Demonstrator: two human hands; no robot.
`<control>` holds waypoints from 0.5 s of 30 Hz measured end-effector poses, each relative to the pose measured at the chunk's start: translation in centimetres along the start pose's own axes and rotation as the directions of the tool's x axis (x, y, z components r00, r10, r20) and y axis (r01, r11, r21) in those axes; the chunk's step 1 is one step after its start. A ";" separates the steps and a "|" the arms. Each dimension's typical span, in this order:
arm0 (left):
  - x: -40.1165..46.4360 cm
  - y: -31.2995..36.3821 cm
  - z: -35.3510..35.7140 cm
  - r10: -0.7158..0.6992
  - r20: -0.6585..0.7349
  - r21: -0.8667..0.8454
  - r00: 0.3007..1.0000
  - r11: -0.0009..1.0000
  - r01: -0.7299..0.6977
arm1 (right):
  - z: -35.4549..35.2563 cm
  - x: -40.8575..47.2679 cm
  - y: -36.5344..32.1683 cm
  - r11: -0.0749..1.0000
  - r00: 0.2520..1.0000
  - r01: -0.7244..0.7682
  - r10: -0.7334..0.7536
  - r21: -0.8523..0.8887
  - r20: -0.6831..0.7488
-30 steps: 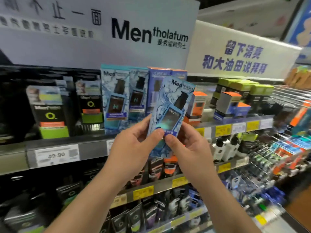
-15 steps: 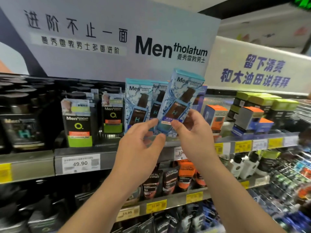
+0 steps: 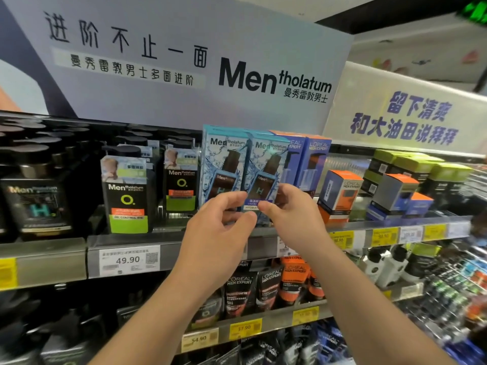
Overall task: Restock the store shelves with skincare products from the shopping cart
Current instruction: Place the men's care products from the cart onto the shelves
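Note:
A light-blue Mentholatum box with a dark pump bottle printed on it stands upright on the upper shelf, right beside an identical box. My left hand pinches its lower left corner between thumb and forefinger. At the lower right edge, my right hand grips the same box, with the thumb in front and the fingers behind. The box's base is hidden behind my hands. The shopping cart is out of view.
Blue L'Oreal boxes stand directly right of the held box, then orange and grey boxes. Black-and-green Mentholatum packs stand to the left. Tubes fill the shelf below. A brand sign hangs overhead.
Both hands have carried the tilted box up and back onto the shelf. It now stands upright beside the matching box, and the camera has come closer.

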State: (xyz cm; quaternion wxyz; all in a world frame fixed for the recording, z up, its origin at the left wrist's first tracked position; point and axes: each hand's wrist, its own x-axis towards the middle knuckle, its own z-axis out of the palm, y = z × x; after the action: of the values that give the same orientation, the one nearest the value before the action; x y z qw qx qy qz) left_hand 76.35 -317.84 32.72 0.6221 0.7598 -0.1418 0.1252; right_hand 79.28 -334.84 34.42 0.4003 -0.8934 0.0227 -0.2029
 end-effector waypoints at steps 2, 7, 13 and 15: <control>0.0 -0.1 -0.1 -0.001 0.004 0.003 1.000 1.000 0.001 | 0.2 0.1 0.1 1.000 1.000 -0.007 0.007 -0.004 -0.010; 0.1 -0.3 -0.2 0.005 0.018 0.019 1.000 1.000 -0.005 | 0.6 -0.4 0.3 1.000 1.000 0.005 -0.005 -0.006 -0.026; -0.1 -0.5 -0.1 0.020 0.048 0.010 0.999 1.000 -0.021 | 0.5 -1.0 0.0 1.000 1.000 0.028 -0.028 -0.009 -0.005; -0.3 -0.5 0.0 0.030 0.049 -0.009 0.998 1.000 -0.029 | 0.5 -1.4 0.2 0.999 0.999 0.027 -0.026 0.037 -0.019</control>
State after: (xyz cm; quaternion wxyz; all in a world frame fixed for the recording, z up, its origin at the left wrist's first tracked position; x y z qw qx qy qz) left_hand 76.24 -317.70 32.15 0.6196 0.7579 -0.1686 0.1153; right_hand 78.18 -334.30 33.53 0.4141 -0.8839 0.0109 -0.2169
